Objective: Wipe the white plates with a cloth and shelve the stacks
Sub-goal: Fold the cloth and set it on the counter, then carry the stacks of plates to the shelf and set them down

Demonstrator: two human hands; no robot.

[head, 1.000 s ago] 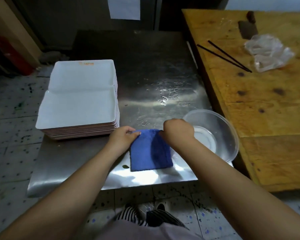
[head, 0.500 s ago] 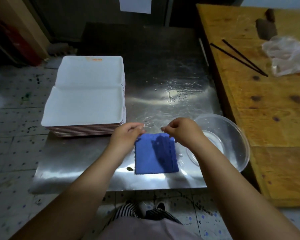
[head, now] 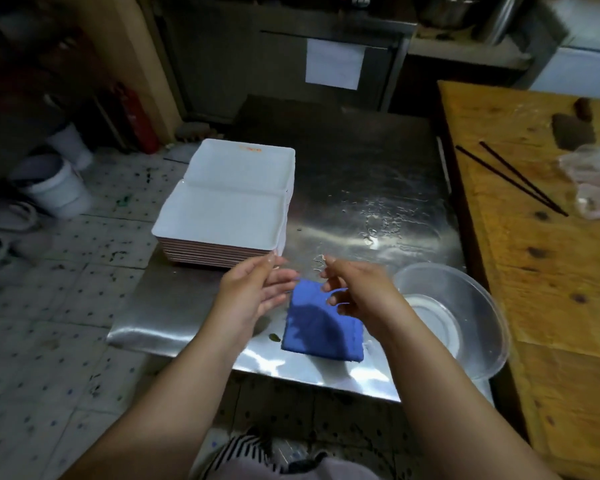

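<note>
Half a second ago the far edge of the blue cloth [head: 321, 325] was pinched by both hands; now it is let go, and the hands are lifted above it. The left hand [head: 253, 294] and the right hand [head: 355, 296] are held open and empty, fingers spread. The cloth's far corners are hidden under the fingers. The cloth is left flat on the steel table [head: 361, 188], below the fingertips. The stack of white plates [head: 231, 206] is seen at 11 o'clock, the clear bowl [head: 465, 299] at 3 o'clock.
</note>
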